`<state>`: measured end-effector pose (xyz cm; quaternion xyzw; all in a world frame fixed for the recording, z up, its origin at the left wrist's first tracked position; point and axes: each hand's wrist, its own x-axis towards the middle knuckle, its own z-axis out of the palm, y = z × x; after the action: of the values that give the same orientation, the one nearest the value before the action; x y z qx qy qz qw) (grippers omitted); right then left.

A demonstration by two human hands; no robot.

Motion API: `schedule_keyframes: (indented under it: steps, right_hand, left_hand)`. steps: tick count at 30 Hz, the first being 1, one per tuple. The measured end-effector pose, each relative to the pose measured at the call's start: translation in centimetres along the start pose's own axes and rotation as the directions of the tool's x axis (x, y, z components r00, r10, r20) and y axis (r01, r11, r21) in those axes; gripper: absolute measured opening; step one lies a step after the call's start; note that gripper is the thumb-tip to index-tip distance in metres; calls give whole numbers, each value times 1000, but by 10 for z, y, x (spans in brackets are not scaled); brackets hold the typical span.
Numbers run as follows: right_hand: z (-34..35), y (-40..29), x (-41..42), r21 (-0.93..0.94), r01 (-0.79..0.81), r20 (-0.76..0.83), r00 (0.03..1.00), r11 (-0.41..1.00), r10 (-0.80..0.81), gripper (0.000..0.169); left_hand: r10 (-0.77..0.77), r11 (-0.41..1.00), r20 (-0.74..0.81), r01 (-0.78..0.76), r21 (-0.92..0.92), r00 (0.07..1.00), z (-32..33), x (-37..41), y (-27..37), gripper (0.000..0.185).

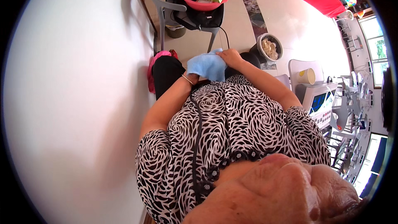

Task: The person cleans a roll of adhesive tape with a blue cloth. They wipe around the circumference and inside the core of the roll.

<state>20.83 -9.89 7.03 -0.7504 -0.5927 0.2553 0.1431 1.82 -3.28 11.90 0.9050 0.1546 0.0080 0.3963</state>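
A light blue cloth point(208, 66) is spread above my lap, between my knees. My right hand point(230, 58) pinches its upper right edge between thumb and fingers. The cloth drapes over my left hand point(193, 77), so only the part near the wrist shows, with a bracelet point(187, 79) on it. The fingers of that hand are hidden under the cloth.
Ahead, a grey chair point(174, 5) holds a black bag point(203, 18) and a pink basin point(203, 5) with packages. A bin point(270, 48) of used cups stands by my right knee. A white wall point(77, 84) is at my left, a device with a screen point(320, 102) at my right.
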Motion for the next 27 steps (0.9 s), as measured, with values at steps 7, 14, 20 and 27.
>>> schedule_keyframes:
  steps: [7,14,20,27]
  right_hand:
    - [-10,-73,-21,46,117,-144,984,992,-109,62]
    - [-11,-49,-17,698,-110,188,982,708,-32,73]
    - [-3,-42,-24,898,-351,337,936,267,98,70]
    - [-7,-67,-29,70,200,-151,970,977,-188,47]
  left_hand:
    - [293,952,-431,-221,210,854,11,-10,-37,34]
    - [48,970,-188,-1,245,981,-3,-13,-24,44]
    - [103,994,-379,-88,57,919,-1,-8,-28,34]
    - [434,889,-474,-282,360,766,-19,-24,0,40]
